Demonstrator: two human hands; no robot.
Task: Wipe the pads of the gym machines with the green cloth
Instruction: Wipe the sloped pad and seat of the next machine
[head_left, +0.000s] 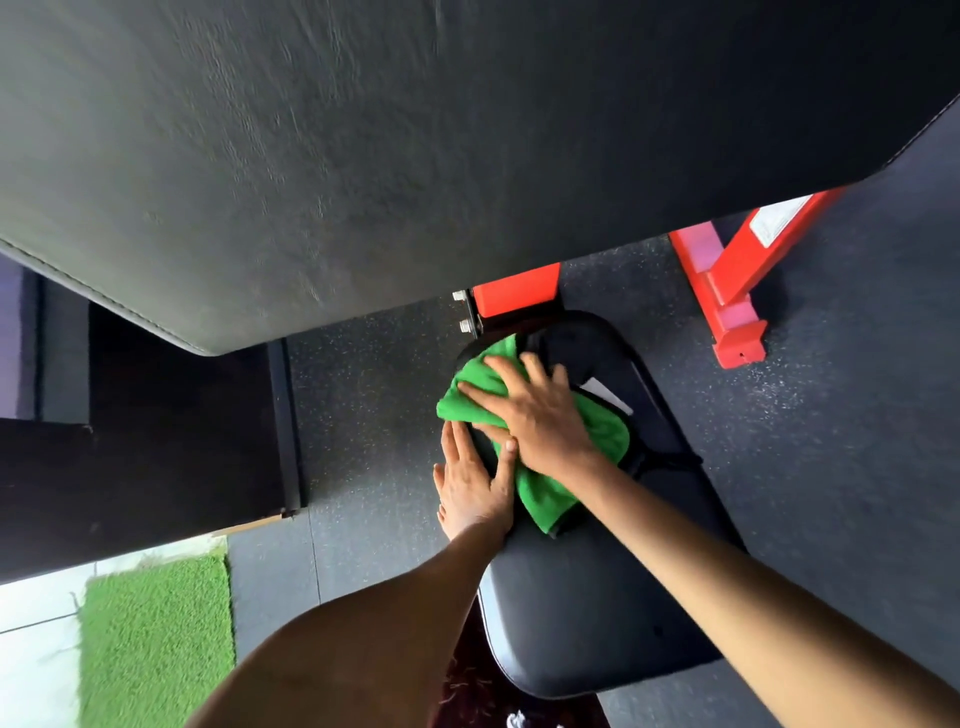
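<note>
Green cloth (556, 499) lies bunched on the far half of a black seat pad (587, 608), pinned there under the right hand (540, 415). That hand is flat, fingers straight and spread, palm pressing down on the cloth with the fingertips pointing away from the person and toward the left of the view. Folds of the cloth stick out past the fingers on the far left side and trail back toward the person beneath the wrist.

Just beside it, the left hand (475, 480) rests on the left edge of the same pad, fingers straight and close together, the thumb reaching toward the cloth and touching or nearly touching it. It holds nothing. Both bare forearms run in from the bottom of the view.

The seat pad is glossy and rounded at its near end. A white label shows on the pad just past the right hand. Beyond the pad a red frame part (514, 293) with bolts on a black plate joins the machine, and a red angled leg (737, 291) stands on the speckled dark rubber floor (831, 415) to the right.

A large black back pad (311, 156), blurred, fills the upper part of the view. At lower left lies a patch of green artificial turf (156, 644) beside pale tiles.
</note>
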